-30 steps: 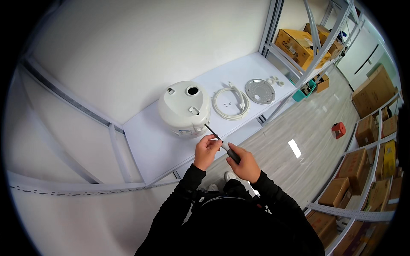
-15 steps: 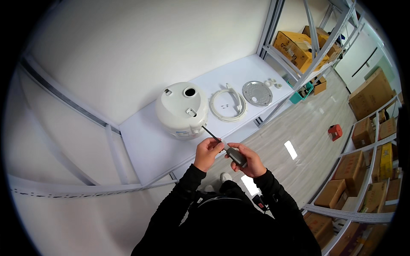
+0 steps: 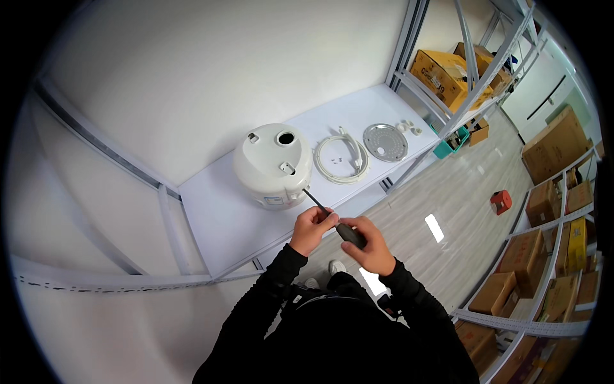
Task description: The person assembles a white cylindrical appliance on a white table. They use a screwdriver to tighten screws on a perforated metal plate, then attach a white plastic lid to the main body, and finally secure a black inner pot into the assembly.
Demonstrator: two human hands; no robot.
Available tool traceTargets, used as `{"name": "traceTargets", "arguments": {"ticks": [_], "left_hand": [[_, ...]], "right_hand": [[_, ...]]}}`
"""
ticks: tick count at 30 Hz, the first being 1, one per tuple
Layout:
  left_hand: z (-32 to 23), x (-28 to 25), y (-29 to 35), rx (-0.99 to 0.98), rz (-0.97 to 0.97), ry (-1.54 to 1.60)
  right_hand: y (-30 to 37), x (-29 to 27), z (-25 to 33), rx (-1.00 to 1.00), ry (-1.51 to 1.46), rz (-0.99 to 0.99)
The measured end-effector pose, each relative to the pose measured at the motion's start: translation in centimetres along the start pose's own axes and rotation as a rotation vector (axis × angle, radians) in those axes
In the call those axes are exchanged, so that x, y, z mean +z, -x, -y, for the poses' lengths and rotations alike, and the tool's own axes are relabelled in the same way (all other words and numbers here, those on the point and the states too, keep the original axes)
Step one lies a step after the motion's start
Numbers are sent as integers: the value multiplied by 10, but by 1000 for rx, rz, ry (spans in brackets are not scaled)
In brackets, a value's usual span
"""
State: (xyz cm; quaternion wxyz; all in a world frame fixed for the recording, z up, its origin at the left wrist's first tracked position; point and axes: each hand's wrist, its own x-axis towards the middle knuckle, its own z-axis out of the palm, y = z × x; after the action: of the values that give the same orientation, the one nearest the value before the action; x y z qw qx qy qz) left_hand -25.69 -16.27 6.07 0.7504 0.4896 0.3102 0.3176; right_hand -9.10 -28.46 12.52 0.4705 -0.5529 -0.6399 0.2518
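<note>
A screwdriver (image 3: pixel 351 237) with a dark handle and long thin shaft slants between my two hands. My left hand (image 3: pixel 308 233) has its fingers closed round the shaft. On the handle, my right hand (image 3: pixel 374 251) is wrapped with the thumb laid along it. The tip meets the lower right side of a rounded white appliance housing (image 3: pixel 259 160), which has a round hole and small openings on top. To its right lie a white ring (image 3: pixel 319 170) with a white power cord (image 3: pixel 358 163), some small screws (image 3: pixel 336 160), a perforated metal disc (image 3: pixel 386 150) and small white parts (image 3: pixel 401 127).
The white table (image 3: pixel 220 224) stands against a pale wall within a metal frame. Cardboard boxes (image 3: pixel 441 77) sit on a shelf beyond it, above a teal crate (image 3: pixel 441 151). On the right floor is a red object (image 3: pixel 501 201), beside shelving with brown boxes (image 3: pixel 521 256).
My right hand has turned about the screwdriver handle, its thumb coming over the top. My left hand and the housing stay in almost the same place.
</note>
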Motion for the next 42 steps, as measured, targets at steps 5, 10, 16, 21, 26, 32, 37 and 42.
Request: {"name": "traceTargets", "arguments": {"ticks": [5,10,16,21,26,32,37,42], "left_hand": [[-4,1,3,-4,13,57],[-3,6,5,12,7,145],[10,-2,1,-66,26,2],[4,3,6,-21,38,132],[-2,10,12,-32,74,348],[3,4,9,-97,-14,113],[7,7,7,-95,-17,101],[17,6,7,16,17,130]], "right_hand": [[-1,-16,-15,687,-836,155],[6,-1,-17,621,-495,150],[5,6,12,17,371,-28],[8,-2,-5,314,-266,24],[0,-17,-4,776,-874,238],[16,10,-15,462,-314,75],[18,16,-29,157,-56,-65],[7,1,-6,752,-757,-26]]}}
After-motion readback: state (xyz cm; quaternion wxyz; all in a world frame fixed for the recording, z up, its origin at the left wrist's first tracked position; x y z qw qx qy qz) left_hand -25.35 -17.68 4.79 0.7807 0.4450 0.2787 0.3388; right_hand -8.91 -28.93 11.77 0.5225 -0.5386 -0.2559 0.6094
